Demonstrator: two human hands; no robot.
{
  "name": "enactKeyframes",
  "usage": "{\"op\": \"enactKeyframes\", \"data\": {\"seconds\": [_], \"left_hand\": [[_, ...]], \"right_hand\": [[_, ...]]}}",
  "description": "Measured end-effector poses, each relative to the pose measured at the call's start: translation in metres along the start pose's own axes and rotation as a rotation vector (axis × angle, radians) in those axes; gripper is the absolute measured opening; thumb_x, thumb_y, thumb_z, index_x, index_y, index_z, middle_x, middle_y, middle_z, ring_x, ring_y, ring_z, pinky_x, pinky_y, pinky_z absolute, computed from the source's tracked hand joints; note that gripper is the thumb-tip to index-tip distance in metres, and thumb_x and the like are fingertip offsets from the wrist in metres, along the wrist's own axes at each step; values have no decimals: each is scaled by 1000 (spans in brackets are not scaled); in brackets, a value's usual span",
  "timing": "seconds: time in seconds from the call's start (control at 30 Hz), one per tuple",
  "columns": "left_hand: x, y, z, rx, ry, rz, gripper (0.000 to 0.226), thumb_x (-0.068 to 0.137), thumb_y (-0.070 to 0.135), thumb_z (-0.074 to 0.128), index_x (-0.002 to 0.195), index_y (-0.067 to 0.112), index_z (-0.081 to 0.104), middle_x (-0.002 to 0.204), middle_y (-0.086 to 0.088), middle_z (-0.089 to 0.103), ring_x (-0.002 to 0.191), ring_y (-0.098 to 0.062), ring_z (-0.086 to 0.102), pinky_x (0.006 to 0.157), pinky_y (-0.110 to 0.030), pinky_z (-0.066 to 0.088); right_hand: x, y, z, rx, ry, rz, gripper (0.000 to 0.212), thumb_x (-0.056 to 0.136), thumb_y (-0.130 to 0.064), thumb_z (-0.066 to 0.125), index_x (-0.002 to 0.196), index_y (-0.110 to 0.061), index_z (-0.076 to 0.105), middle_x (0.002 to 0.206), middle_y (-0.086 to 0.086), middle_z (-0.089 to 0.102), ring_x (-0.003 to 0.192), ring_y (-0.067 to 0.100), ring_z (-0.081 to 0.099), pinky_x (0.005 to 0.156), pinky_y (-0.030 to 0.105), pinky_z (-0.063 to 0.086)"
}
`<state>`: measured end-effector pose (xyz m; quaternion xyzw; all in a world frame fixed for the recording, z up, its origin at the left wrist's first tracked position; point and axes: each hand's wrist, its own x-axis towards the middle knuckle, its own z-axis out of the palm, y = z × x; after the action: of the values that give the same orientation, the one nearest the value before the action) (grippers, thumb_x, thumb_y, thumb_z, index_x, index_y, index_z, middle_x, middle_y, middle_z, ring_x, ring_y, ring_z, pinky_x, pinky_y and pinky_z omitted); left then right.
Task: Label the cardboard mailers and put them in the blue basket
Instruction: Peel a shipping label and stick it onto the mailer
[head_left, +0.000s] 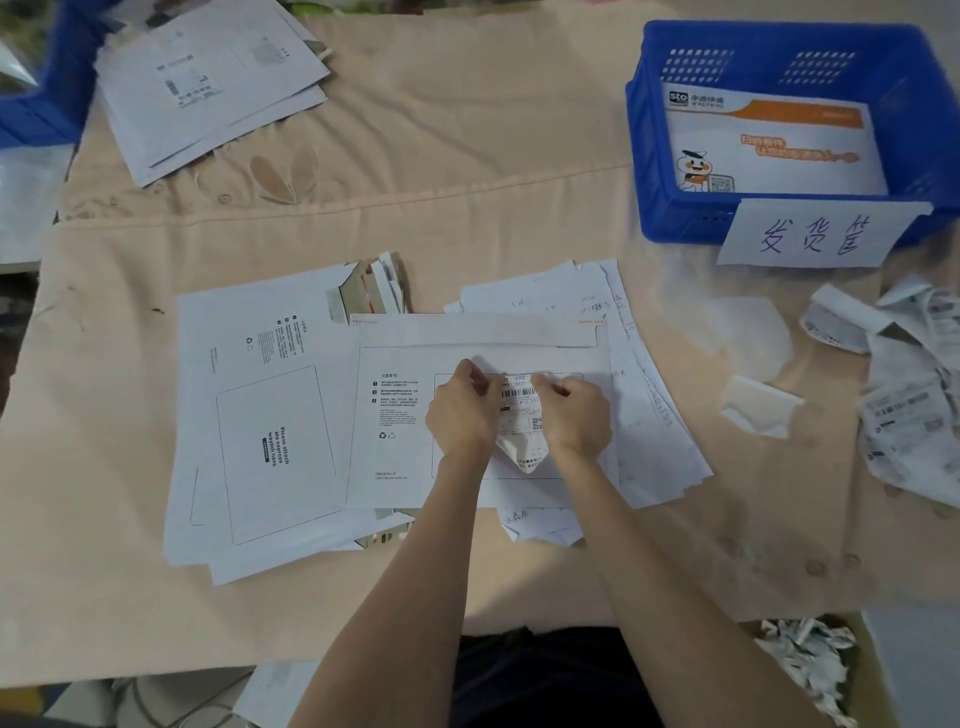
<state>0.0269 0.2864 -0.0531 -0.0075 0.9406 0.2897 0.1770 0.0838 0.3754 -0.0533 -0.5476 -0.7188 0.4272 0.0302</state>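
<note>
A white cardboard mailer (483, 338) lies flat at the table's middle, its outlined waybill box facing up. Over that box both hands hold a barcode shipping label (519, 410). My left hand (460, 410) pinches the label's upper left corner. My right hand (574, 410) pinches its upper right corner. The label's lower part curls up off the mailer. The blue basket (644, 156) stands at the back right with one orange-and-white mailer (769, 140) lying inside. A second stack of mailers (260, 415) lies to the left of the one I work on.
More mailers (208, 83) are piled at the back left beside another blue bin (36, 104). Loose papers (649, 395) lie under the mailer on the right. Peeled backing pieces (758, 405) and a strip of labels (909, 410) sit at the right. A box of crumpled scraps (805, 665) is at the lower right.
</note>
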Motion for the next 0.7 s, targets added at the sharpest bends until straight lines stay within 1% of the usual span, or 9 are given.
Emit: {"op": "enactKeyframes", "data": {"seconds": [0.1, 0.23, 0.43, 0.7], "left_hand": [[1, 1, 1, 6, -3, 3, 21, 91, 38, 57, 88, 18, 55, 88, 4, 69, 81, -24, 62, 64, -27, 36], [3, -1, 5, 20, -3, 14, 20, 92, 37, 56, 90, 17, 55, 88, 1, 69, 82, -26, 63, 64, -29, 40], [5, -2, 7, 62, 2, 20, 24, 93, 40, 54, 95, 16, 57, 88, 2, 69, 82, -26, 63, 63, -29, 39], [5, -1, 8, 115, 0, 31, 25, 95, 40, 52, 99, 15, 55, 92, 0, 69, 84, -27, 63, 62, -28, 36]], "right_hand": [[2, 1, 1, -6, 3, 10, 29, 86, -45, 62, 91, -20, 74, 87, -5, 72, 75, 16, 61, 67, 25, 38], [3, 1, 3, -19, 9, 10, 29, 87, -45, 61, 89, -19, 74, 85, -3, 71, 74, 18, 61, 67, 25, 36], [5, 2, 6, -36, 14, 21, 31, 87, -45, 60, 79, -17, 70, 77, -1, 69, 66, 18, 57, 64, 24, 35], [7, 3, 8, -75, 17, 14, 32, 88, -45, 59, 75, -17, 68, 70, -3, 63, 65, 19, 57, 60, 24, 34]]}}
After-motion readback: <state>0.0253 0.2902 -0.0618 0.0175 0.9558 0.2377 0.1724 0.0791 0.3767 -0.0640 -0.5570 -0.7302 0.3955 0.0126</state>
